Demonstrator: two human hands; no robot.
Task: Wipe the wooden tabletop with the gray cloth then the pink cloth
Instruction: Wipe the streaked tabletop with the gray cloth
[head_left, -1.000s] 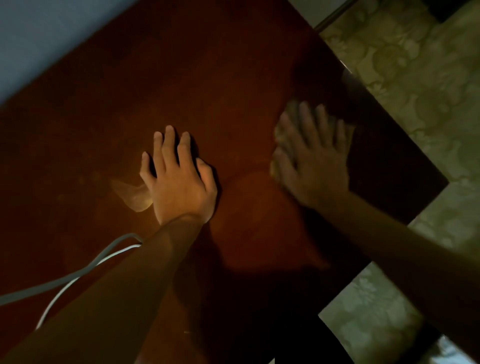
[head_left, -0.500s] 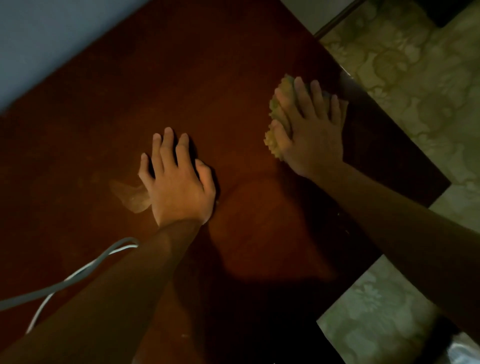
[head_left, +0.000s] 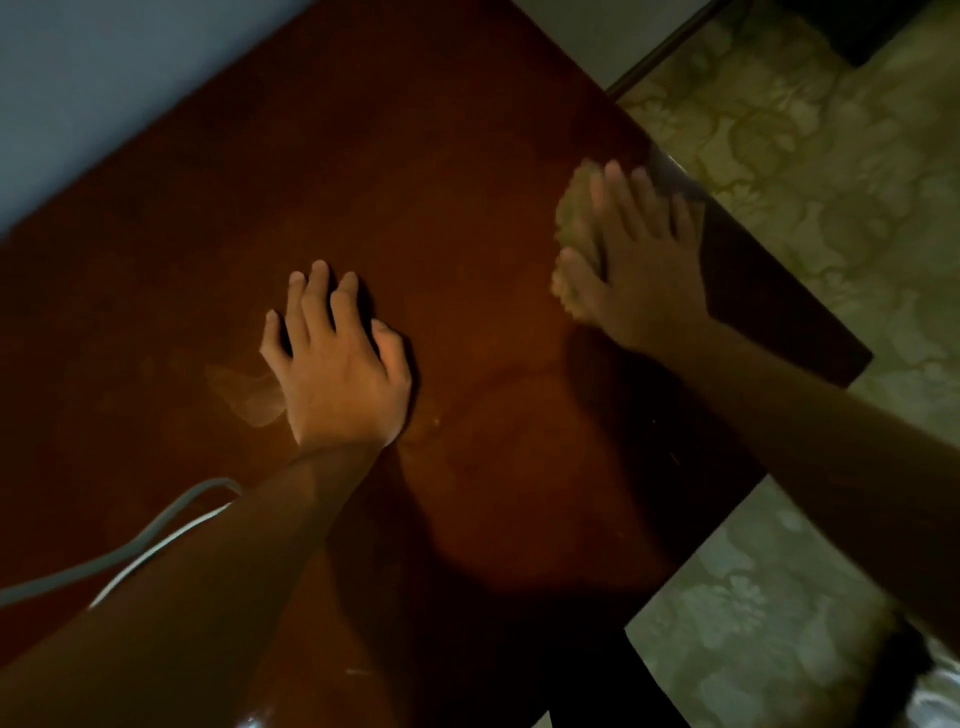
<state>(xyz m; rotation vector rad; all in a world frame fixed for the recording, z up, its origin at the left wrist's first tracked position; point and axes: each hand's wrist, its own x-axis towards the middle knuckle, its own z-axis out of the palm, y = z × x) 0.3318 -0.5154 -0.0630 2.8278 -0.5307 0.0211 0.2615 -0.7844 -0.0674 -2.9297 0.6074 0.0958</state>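
The cloth (head_left: 574, 228), pale and nubby in this dim light, lies near the right edge of the wooden surface (head_left: 415, 156), pressed flat under the right hand (head_left: 631, 260), whose fingers are spread straight over it. The left hand (head_left: 337, 364) rests open, palm down, at the middle of the surface, a gray cable (head_left: 130, 545) curving beside its forearm

Red-brown tabletop (head_left: 415, 182), floral-patterned floor (head_left: 831, 208)
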